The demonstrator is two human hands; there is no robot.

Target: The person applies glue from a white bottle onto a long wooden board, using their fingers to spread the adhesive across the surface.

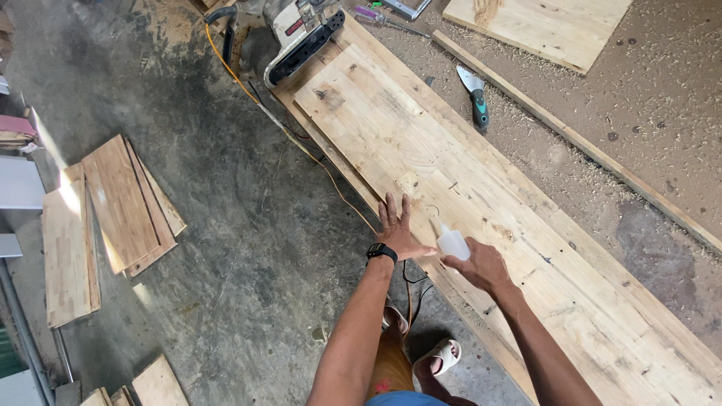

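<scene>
Firmly, the right hand (481, 265) grips a small translucent white glue bottle (453, 243); left hand (397, 229) lies open.

Board (481, 173): pale bare wood, matt, knotty. Bottle (453, 243): white translucent plastic, smooth. Floor (226, 195): grey concrete, rough, stained, sawdust-strewn.

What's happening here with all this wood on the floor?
A person bends over a long wooden board lying on the workshop floor. The left hand rests flat on the board; the right hand holds a small white squeeze bottle, nozzle toward the wood. A scraper and a power tool lie nearby.
</scene>
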